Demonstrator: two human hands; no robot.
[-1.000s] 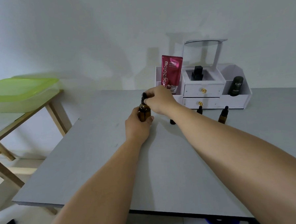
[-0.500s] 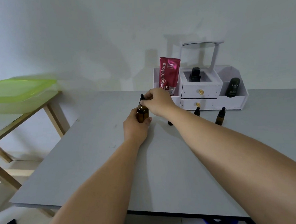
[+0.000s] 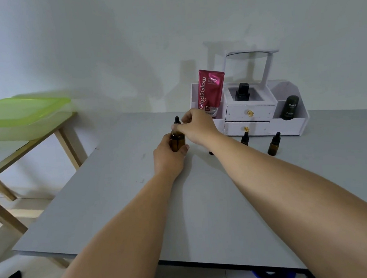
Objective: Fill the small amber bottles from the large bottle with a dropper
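The left hand (image 3: 168, 158) has its fingers (image 3: 168, 138) curled round the body of the large bottle (image 3: 178, 142). The bottle stands upright on the tabletop (image 3: 117, 195), with the thumb closing the grip on its near side. Directly above those fingers, the right hand (image 3: 197, 127) pinches the collar of the dropper (image 3: 176, 120) between fingertips (image 3: 184, 119) and thumb. Only the black bulb shows past them. Whether the cap is free of its thread cannot be told, because the fingers hide the neck.

The small amber bottles (image 3: 274, 144) stand capped, well to the right of both sets of fingers and beyond the right forearm, just in front of the white organiser (image 3: 288, 127).

The risks, as I judge them:

- **Tipping:** the bottle is held low while the twist happens high, so a stiff cap could tip or skid it if the left fingers slacken.
- **Dripping:** squeezing the bulb while lifting out would drip liquid on the tabletop.
- **Knocking:** the right forearm lies close over the small bottles, so swinging the loaded dropper toward them could knock one down.
- **Uncapping:** the small bottles also need uncapping first, which calls for a free hand.
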